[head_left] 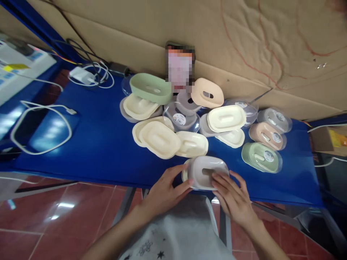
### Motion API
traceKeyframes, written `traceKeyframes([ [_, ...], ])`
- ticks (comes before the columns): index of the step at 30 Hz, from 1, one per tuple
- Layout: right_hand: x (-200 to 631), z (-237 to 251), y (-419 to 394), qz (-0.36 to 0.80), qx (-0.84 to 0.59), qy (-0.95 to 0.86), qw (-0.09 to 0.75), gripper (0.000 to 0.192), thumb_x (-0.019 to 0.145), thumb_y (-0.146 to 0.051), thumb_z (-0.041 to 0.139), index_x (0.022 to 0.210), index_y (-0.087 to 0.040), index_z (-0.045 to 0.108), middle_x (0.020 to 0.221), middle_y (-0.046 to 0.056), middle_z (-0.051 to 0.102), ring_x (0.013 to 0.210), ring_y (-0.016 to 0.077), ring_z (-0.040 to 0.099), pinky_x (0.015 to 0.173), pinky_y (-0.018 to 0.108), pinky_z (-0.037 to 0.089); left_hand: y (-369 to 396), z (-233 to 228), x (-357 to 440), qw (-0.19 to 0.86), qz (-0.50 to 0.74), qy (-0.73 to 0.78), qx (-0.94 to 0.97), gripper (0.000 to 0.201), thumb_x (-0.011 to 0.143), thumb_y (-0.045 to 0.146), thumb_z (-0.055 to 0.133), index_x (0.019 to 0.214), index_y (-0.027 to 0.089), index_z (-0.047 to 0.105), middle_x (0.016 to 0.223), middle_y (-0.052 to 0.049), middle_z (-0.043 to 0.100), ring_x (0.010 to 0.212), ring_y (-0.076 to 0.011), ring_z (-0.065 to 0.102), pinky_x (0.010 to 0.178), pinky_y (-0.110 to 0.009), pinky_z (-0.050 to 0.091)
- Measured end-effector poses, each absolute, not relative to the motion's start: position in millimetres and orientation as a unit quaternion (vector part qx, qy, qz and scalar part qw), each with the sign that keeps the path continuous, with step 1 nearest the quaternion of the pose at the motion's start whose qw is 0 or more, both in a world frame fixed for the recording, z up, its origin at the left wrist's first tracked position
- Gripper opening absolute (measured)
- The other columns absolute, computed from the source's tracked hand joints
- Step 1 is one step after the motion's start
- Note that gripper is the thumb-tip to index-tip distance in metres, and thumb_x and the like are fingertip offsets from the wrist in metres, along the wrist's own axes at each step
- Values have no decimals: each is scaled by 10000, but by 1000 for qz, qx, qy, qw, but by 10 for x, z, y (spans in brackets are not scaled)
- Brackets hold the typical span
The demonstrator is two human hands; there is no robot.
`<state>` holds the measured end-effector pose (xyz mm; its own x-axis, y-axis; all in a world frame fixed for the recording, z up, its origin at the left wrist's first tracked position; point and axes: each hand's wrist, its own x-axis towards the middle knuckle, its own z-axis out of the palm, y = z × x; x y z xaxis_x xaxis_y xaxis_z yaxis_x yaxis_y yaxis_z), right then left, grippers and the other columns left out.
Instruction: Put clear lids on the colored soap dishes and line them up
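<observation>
Both my hands grip a pale grey-white oval soap dish [204, 169] at the near edge of the blue table [103, 144]. My left hand [165, 187] holds its left end, and my right hand [230, 193] holds its right side, fingers on its top. Just beyond it lies a pile of several similar oval dishes and lids: cream ones [159, 139], a green tray [150, 87], a peach one [207, 92] and clear lids [180, 117]. To the right sit assembled dishes under clear lids, one green [261, 157] and one peach [268, 135].
White cables [40, 126] and a charger [81, 75] lie on the table's left part. A cardboard sheet [244, 43] stands behind the pile, with a small upright screen [179, 68] against it. A cardboard box [329, 139] sits at far right. Red floor tiles show below.
</observation>
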<state>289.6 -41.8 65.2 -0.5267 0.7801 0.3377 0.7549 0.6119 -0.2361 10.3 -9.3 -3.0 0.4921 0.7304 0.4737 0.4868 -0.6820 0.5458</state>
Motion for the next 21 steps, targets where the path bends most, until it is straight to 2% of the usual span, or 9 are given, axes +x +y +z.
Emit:
traceKeyframes([
  [3,2805,491,-553,27,-439,-876,198,217,1051,-134,623,1243,-159,723,1267,84,802,1235,219,731,1280,463,326,-74,32,101,177,305,346,869,486,1061,252,620,1530,309,506,1559,-151,537,1400,-323,591,1049,-510,622],
  [7,2711,330,-602,27,-454,-869,192,261,1067,-152,602,1287,-209,730,1309,47,789,1249,192,718,1287,424,300,-45,130,93,184,247,326,894,366,1062,280,642,1421,217,610,1548,-136,584,1490,-329,518,1144,-503,585],
  [10,2819,339,-521,58,-431,-877,202,314,1067,-201,614,1367,-236,699,1308,48,788,1252,190,714,1218,402,394,-49,143,87,174,248,327,895,319,1047,220,654,1364,184,647,1517,-132,608,1493,-336,500,1163,-515,573],
  [13,3033,500,-271,71,-429,-861,263,394,1056,-204,605,1448,-221,649,1307,100,778,1260,232,708,1095,419,507,-51,134,88,174,265,329,889,294,1038,215,652,1330,182,658,1490,-138,612,1455,-344,516,1127,-525,594],
  [16,3081,708,110,18,-482,-825,294,453,1013,-101,614,1444,-235,647,1342,118,756,1279,263,696,1093,453,516,-35,141,101,189,277,329,883,329,1020,278,688,1333,185,654,1483,-158,603,1444,-359,511,1107,-544,598],
  [19,2788,792,516,-3,-463,-853,240,441,1046,-176,607,1481,-246,615,1415,112,723,1319,268,673,1129,451,507,-15,164,125,199,294,332,874,333,997,251,698,1322,193,656,1451,-154,618,1428,-346,522,1103,-527,596],
  [21,2473,751,770,-18,-457,-869,189,481,1071,-308,600,1545,-235,560,1559,136,616,1444,316,578,1179,497,478,-8,177,143,201,301,338,869,321,985,230,698,1303,203,661,1433,-144,629,1414,-336,534,1100,-516,593],
])
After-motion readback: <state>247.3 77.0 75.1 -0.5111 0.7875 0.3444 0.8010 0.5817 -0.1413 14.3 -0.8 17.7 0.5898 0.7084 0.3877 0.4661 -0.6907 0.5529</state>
